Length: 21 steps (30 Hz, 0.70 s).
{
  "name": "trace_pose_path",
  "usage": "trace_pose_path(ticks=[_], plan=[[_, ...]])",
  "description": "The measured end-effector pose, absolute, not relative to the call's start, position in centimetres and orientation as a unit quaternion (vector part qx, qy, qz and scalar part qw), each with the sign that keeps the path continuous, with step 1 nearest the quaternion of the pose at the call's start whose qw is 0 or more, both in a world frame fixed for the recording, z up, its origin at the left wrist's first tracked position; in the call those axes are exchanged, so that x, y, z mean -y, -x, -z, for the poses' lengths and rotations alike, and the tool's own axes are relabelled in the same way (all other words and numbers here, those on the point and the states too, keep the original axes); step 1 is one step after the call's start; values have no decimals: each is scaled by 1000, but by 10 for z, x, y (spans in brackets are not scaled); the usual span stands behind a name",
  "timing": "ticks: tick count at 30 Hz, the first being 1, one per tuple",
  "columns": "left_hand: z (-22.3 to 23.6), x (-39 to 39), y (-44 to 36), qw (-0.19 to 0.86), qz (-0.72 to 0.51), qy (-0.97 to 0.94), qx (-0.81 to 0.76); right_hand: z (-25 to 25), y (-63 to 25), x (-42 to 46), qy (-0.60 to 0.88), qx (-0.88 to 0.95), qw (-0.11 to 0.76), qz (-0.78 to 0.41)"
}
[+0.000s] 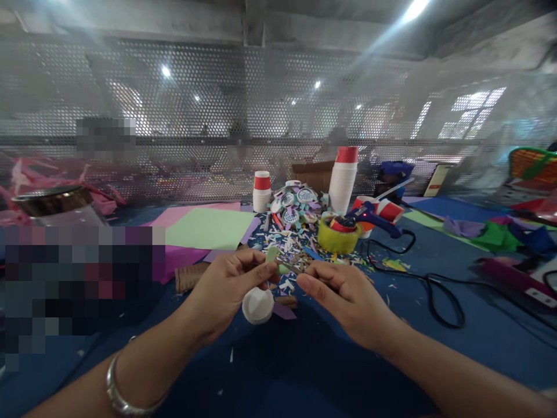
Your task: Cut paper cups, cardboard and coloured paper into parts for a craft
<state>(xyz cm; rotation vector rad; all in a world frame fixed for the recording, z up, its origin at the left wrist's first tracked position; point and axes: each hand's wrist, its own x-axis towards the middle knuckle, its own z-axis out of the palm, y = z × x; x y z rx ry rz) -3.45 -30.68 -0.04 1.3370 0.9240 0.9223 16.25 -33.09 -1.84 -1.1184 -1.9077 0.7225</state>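
Note:
My left hand (243, 281) is closed, pinching a small light green paper piece (272, 253) between thumb and fingers. Opposite it, my right hand (343, 296) is wrapped around small scissors; their metal blades (292, 266) point left at the paper, and the handles are hidden in my fingers. Just below my left fingers sits a small white paper cup piece (258, 306), its hollow side facing me. Beside it lie a purple paper strip (284, 312) and a brown corrugated strip (286, 301). Paper scraps (285, 240) are scattered behind my hands.
Beyond the scraps are a pile of decorated paper discs (298, 203), cup stacks (343, 183), yellow tape (337, 235) and a glue gun (376, 217) with a looping black cord (435, 307). Coloured sheets (209, 227) and a lidded jar (56, 203) lie left. A perforated metal screen (195, 116) stands behind.

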Motion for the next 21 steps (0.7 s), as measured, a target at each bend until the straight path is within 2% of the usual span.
trace_pose_path(ticks=[12, 21], plan=[[-1, 309, 31, 563, -440, -568, -409, 20, -164, 326, 442, 730, 429, -298], [3, 318, 21, 666, -369, -513, -396, 20, -162, 328, 421, 735, 431, -310]])
